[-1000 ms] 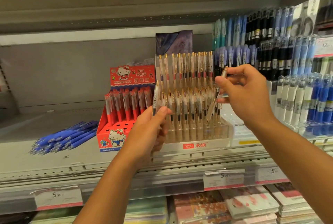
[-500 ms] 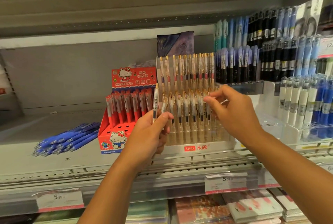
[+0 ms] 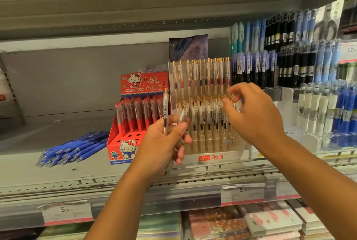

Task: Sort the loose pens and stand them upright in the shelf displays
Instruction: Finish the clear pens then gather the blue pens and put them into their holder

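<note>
Right hand (image 3: 255, 118) higher, perhaps off clear pens (image 3: 204, 112)

Head-worn view, close, facing the shelf (image 3: 25, 170)

Two hands (image 3: 161, 140) (image 3: 256, 118), one red display box (image 3: 123, 144)

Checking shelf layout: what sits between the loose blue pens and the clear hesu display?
The red Hello Kitty pen box, in the head view.
</note>
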`<state>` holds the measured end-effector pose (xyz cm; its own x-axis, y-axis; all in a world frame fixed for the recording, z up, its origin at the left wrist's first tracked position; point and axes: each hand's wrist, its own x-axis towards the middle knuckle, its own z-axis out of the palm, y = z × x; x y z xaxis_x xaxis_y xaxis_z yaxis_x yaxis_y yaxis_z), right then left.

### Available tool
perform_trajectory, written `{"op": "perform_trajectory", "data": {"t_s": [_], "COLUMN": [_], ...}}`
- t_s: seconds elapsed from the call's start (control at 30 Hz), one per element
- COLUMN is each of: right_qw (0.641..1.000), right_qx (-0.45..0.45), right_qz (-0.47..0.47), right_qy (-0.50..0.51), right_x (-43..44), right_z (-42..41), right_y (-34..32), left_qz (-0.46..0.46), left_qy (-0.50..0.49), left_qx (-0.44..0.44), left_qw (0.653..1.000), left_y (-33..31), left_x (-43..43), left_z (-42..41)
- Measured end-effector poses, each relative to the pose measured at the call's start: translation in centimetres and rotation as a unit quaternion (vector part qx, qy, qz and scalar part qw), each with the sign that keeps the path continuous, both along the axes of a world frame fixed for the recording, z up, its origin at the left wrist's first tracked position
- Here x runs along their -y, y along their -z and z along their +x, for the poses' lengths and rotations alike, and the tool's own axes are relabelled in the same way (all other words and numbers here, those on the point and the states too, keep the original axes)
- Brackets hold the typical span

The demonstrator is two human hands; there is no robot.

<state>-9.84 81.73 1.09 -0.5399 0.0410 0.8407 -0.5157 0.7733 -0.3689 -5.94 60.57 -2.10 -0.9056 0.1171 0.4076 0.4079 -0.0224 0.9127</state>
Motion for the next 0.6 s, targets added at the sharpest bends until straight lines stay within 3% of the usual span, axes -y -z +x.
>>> {"op": "perform_trajectory", "data": {"t_s": [0.1, 0.17, 0.3, 0.43, 0.6], "right_qw": [0.997, 0.984, 0.921, 0.876, 0.876], "right_qx": [0.008, 0.069, 0.212, 0.267, 0.250], "right_qz": [-0.019, -0.046, -0.131, -0.185, -0.194], "right_qy": [-0.075, -0.159, -0.298, -0.357, -0.364], "right_x": [1.8, 3.2, 4.9, 5.7, 5.5], "right_z": [1.3, 1.9, 2.3, 2.5, 2.5], "right_y": [-0.8, -1.1, -1.0, -0.7, -0.1], "left_qz": [0.000, -0.001, -0.001, -0.023, -0.011], "left_qy": [-0.001, -0.002, 0.019, 0.027, 0.036], "left_qx": [-0.005, -0.008, -0.009, -0.016, -0.004], "left_qw": [1.000, 1.000, 1.000, 0.999, 0.999], "left_y": [0.0, 0.1, 0.1, 0.1, 0.2], "left_x": [0.0, 0.1, 0.1, 0.1, 0.0], "left_z": [0.0, 0.0, -0.1, 0.1, 0.0]}}
